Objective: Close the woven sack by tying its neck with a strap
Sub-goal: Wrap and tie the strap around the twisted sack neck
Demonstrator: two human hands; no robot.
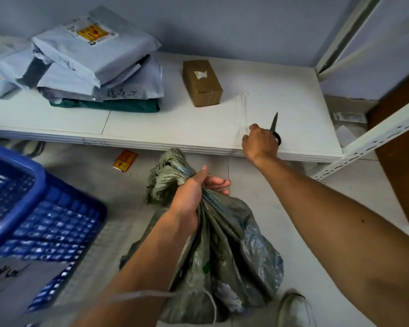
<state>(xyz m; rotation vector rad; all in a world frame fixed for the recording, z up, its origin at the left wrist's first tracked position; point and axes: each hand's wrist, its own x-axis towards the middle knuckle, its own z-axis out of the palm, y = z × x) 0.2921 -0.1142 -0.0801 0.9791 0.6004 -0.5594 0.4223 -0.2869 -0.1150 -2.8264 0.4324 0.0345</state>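
Observation:
A grey-green woven sack (224,251) stands on the floor below me. My left hand (194,192) is clenched around its gathered neck, and the loose top (168,175) flops out above my fist. A bundle of thin white straps (241,114) lies on the white shelf (151,123). My right hand (260,140) rests on the shelf's front edge, its fingertips on the near end of those straps, fingers curled. Whether a strap is pinched between them I cannot tell. Black scissors (274,128) lie just behind that hand.
A blue plastic crate (33,208) stands at the left. Grey mailer parcels (92,67) are stacked on the shelf's left, with a brown cardboard box (202,82) at mid-shelf. A white rack upright (364,147) rises at right. My shoe (295,308) is beside the sack.

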